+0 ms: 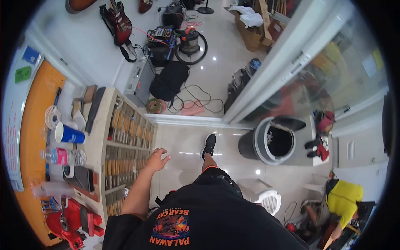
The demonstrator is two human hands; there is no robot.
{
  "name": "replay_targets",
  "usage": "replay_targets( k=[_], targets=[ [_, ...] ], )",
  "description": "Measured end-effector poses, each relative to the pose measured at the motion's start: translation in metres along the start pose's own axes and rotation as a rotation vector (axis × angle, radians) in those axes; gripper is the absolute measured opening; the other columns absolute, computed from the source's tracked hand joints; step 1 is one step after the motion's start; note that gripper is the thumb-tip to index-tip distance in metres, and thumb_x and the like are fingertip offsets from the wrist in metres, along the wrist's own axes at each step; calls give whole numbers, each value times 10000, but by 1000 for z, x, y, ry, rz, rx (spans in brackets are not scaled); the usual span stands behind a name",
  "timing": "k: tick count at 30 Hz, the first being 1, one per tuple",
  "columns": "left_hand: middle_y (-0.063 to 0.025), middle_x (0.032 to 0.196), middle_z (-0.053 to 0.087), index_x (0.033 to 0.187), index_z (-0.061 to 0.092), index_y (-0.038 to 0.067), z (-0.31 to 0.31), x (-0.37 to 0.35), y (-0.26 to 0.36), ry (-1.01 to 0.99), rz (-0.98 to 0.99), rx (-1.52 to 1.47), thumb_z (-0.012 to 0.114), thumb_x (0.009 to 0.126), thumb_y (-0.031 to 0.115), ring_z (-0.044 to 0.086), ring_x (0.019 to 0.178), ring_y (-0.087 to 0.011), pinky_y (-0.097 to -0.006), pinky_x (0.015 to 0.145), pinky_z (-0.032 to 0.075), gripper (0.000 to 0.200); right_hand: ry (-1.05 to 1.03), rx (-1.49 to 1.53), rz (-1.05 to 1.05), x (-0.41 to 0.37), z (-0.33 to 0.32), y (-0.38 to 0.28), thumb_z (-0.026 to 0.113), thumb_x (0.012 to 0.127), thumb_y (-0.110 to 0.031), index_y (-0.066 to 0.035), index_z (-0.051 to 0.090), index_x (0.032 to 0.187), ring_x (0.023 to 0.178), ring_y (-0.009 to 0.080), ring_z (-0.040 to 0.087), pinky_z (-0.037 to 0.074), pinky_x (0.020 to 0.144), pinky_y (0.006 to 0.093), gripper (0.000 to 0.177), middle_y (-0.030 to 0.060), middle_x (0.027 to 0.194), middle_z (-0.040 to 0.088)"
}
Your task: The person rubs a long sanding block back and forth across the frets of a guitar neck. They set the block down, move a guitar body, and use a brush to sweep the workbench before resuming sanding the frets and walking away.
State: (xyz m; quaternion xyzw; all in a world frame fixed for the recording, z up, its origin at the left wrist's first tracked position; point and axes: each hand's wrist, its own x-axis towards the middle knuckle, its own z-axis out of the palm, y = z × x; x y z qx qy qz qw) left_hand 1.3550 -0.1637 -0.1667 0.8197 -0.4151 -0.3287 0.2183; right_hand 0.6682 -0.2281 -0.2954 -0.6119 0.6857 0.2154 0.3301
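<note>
**A:** In the head view, what did the left hand (158,160) have hold of?

**B:** Nothing. Its fingers were loosely spread and it hung in the air just beside the pale wooden rack of small compartments (125,143), not touching it. The right hand was out of sight.

**A:** Where did the rack stand?

**B:** Along the front edge of the orange-topped workbench (35,125). It faced the aisle, probably so the parts could be reached standing. A blue plastic cup (70,134) and a clear water bottle with a pink label (62,156) were set back from the edge. A red metal vise (71,221) sat at the near end.

**A:** Was there room to move?

**B:** A strip of glossy white tiled floor (185,143) ran between the rack and a round grey bin (249,146), and the black shoe (209,145) was planted in it. A person in a yellow shirt (343,198) crouched well apart to the right.
</note>
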Motion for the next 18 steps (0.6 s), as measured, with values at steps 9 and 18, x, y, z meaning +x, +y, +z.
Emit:
replay_targets(
  k=[9,18],
  targets=[
    [-230,1235,712,1241,694,32,-30,147,-34,-31,-352,151,770,920,472,669,1186,-385,-446,1012,534,550,-31,89,-243,244,-176,-165,699,855,-237,-93,773,816,645,227,732,566,582,363,166,92,717,730],
    [-216,1181,739,1250,680,49,-29,264,-61,-351,-619,75,772,911,504,699,1139,-384,-453,982,553,575,165,458,-37,363,-279,-288,612,913,-305,-34,749,825,748,274,764,592,714,454,317,165,800,756]
  ],
)
